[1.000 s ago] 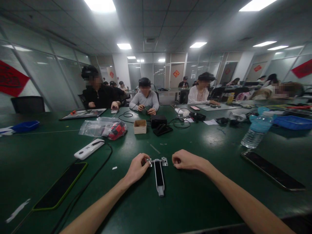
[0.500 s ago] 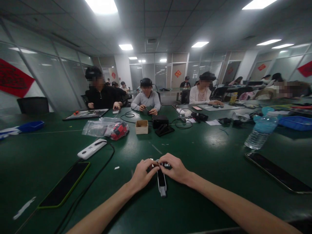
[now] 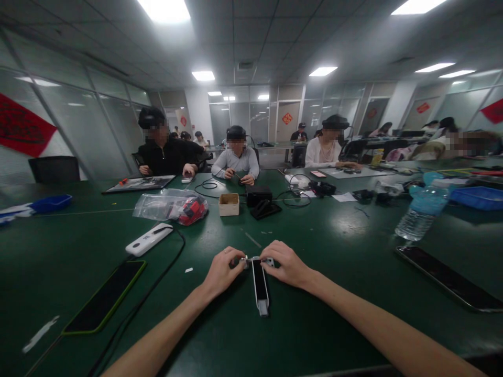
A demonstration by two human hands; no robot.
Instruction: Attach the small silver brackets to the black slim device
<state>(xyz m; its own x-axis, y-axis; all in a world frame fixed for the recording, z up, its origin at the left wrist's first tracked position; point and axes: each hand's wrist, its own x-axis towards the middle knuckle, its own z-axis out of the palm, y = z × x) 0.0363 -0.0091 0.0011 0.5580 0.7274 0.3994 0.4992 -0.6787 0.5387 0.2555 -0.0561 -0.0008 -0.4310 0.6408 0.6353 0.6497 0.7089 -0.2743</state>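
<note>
A slim device with a black face and a white frame (image 3: 260, 285) lies lengthwise on the green table (image 3: 334, 335), between my hands. A grey end piece (image 3: 263, 308) shows at its near end. My left hand (image 3: 223, 269) is closed in a pinch left of the device's far end, at a small whitish-silver part (image 3: 245, 260). On the other side, my right hand (image 3: 286, 266) has thumb and fingers drawn together at the device's far right edge. A small silvery piece (image 3: 270, 261) shows between them; what the fingertips grip is hidden.
Left are a green-edged phone (image 3: 106, 298), a white power bank (image 3: 149, 240) with a black cable, and a plastic bag (image 3: 157, 206). A small box (image 3: 229, 204) stands ahead. Right are a water bottle (image 3: 418, 214) and a dark phone (image 3: 448, 277). People sit across the table.
My hands, which met over the device's far end, have moved apart, the left one leftward and the right one slightly rightward. More of the device's black face now shows.
</note>
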